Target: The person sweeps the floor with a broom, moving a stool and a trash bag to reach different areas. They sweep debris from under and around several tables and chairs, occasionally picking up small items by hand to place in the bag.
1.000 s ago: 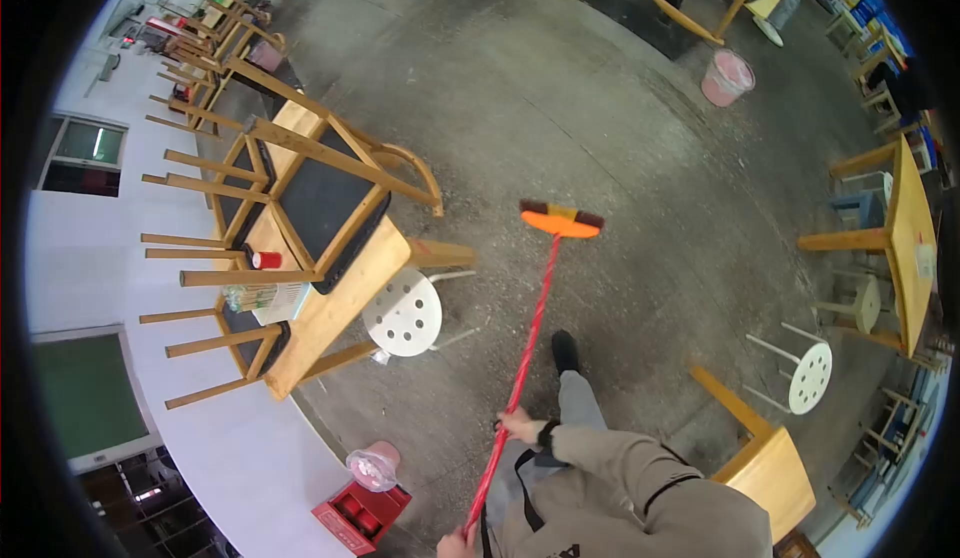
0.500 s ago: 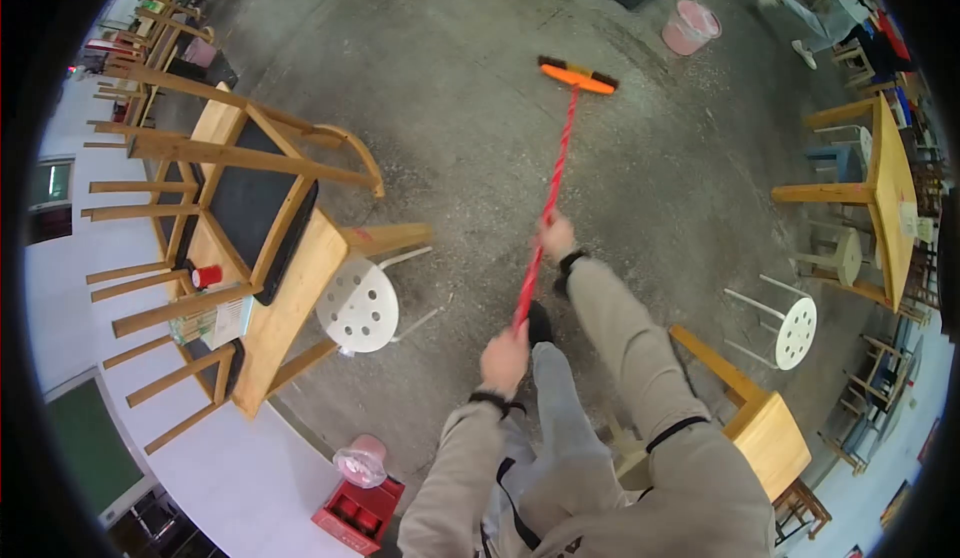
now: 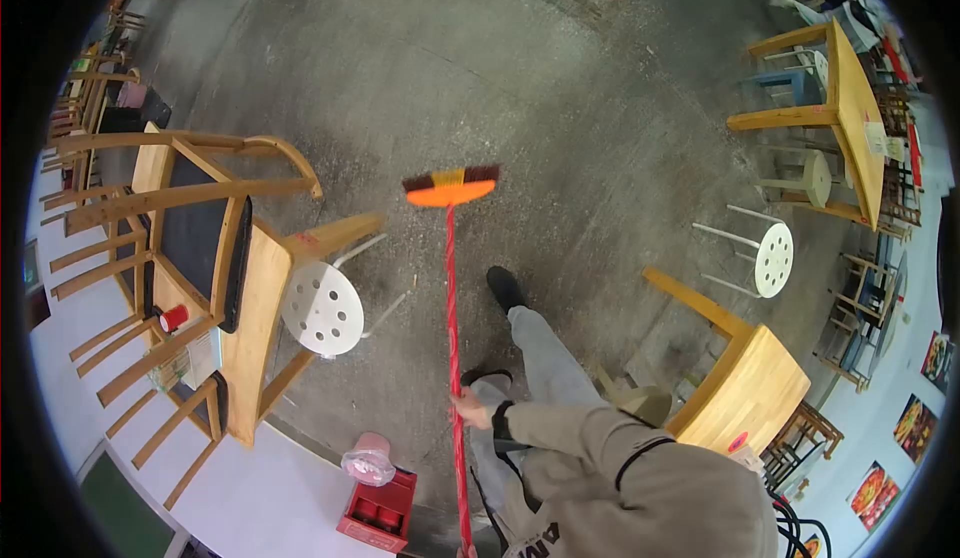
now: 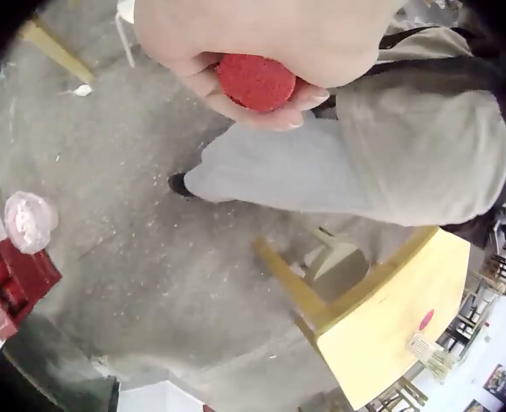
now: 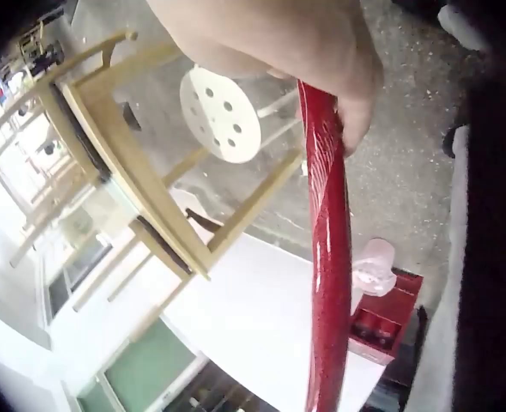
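The concrete floor [image 3: 560,108] is being swept, as far as can be judged, with a stroke being worked over the open stretch ahead of the person's feet. One side of that stretch is being bounded by a tabletop [image 3: 252,308] on which upturned chairs [image 3: 195,220] are being carried. The broom [image 3: 452,303] is being held across this space, its orange head [image 3: 450,194] being placed low over the concrete, near a table leg [image 3: 335,235]; how firmly the bristles are being pressed cannot be told. For the next move, a low, steady pull through the litter is probably being called for, with room being left for that leg and the white stool [image 3: 322,308].

By the head camera alone the brush end is being shown; it is being caught in neither wrist view. A red crate [image 3: 380,513] and, just beside it, a pink bucket [image 3: 370,456] are being shown in all three. The shaft is being gripped by both hands: partway along by the right hand [image 5: 278,39], at its top end by the left hand [image 4: 266,39]. The left is being nearly cut off in the head view, whereas in its own wrist view the handle's flat end [image 4: 255,81] is being framed by curled fingers. Smallest of all, pale specks are being shown there too, their nature being unclear.
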A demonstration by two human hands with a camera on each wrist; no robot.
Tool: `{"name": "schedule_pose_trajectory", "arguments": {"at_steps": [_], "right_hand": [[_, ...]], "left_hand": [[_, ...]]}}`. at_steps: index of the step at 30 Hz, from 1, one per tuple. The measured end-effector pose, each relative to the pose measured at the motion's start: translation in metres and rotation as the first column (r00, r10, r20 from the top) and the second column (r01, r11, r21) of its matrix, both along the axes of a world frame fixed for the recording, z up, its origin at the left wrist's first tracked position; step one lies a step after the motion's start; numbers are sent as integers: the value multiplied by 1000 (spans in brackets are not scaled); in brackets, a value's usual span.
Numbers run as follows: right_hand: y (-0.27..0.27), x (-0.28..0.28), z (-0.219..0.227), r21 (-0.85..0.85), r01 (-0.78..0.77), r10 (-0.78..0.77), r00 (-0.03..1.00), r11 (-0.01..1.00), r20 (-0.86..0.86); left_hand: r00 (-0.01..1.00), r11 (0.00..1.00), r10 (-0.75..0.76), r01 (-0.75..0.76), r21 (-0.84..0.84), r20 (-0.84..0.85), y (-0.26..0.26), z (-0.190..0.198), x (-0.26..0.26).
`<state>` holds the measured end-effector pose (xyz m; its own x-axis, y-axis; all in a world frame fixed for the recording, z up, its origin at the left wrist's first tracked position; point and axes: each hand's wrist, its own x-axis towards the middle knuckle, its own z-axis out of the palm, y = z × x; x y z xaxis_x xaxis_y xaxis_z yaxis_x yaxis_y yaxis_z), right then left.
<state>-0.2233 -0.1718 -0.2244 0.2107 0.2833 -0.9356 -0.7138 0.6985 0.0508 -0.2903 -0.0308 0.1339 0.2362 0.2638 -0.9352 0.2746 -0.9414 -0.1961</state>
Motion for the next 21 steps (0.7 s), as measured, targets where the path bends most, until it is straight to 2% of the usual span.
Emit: {"name": "schedule_pose_trajectory", "arguments": {"at_steps": [1, 2, 3, 4, 5, 6, 7, 8, 9, 10, 12, 13, 15, 17, 18, 19, 20, 21], "right_hand": [[-21, 9, 4, -33, 36, -36, 999, 999, 6], [-43, 16, -10, -59, 95, -92, 994, 994, 51], [-69, 23, -27, -90, 154, -145, 985, 984, 97], [-109, 38, -28, -131, 275, -256, 956, 953, 147], [-142, 48, -62, -96, 352, -324, 919, 931, 227], [-186, 64, -75, -88, 376, -347, 908, 923, 235], [-217, 84, -89, -277, 537, -468, 839, 797, 279], [-258, 100, -86, -427, 506, -393, 859, 749, 327], [-289, 105, -124, -602, 436, -231, 891, 668, 390], [-322, 112, -118, -833, 342, -70, 935, 435, 347], [-388, 107, -167, -926, 181, 12, 981, 331, 196], [-406, 112, -156, -877, 231, -185, 969, 422, 166], [-412, 108, -136, -840, 153, -226, 973, 520, 37], [-367, 85, -164, -738, 248, -190, 968, 627, 163], [-333, 79, -136, -899, -29, 125, 992, 437, 29], [-278, 76, -174, -930, -49, 12, 999, 364, -48], [-229, 69, -154, -934, -165, 117, 984, 318, -134], [-181, 64, -117, -912, -193, 122, 980, 362, -159]], "left_hand": [[997, 994, -58, 62, -89, 45, 4, -12, 2], [990, 975, -114, 129, -180, 88, 11, -32, 3], [960, 952, -177, 223, -211, 216, 15, -68, 4], [910, 920, -227, 317, -229, 346, 13, -103, 11], [853, 856, -241, 412, -314, 464, -10, -126, 37], [869, 861, -228, 390, -325, 440, -45, -145, 71], [830, 855, -225, 419, -305, 510, -75, -167, 97], [814, 825, -286, 478, -302, 506, -111, -183, 127], [808, 793, -296, 505, -341, 509, -151, -196, 154], [787, 781, -338, 541, -314, 516, -185, -215, 174], [741, 694, -348, 615, -374, 574, -248, -235, 199], [741, 695, -346, 615, -373, 576, -261, -239, 209], [647, 609, -455, 727, -316, 611, -279, -236, 218], [635, 634, -529, 737, -236, 563, -245, -223, 222], [654, 643, -563, 731, -229, 505, -211, -224, 218], [675, 669, -558, 710, -219, 483, -170, -222, 208], [720, 723, -585, 672, -162, 374, -139, -204, 196], [769, 754, -528, 619, -217, 360, -97, -187, 178]]}}
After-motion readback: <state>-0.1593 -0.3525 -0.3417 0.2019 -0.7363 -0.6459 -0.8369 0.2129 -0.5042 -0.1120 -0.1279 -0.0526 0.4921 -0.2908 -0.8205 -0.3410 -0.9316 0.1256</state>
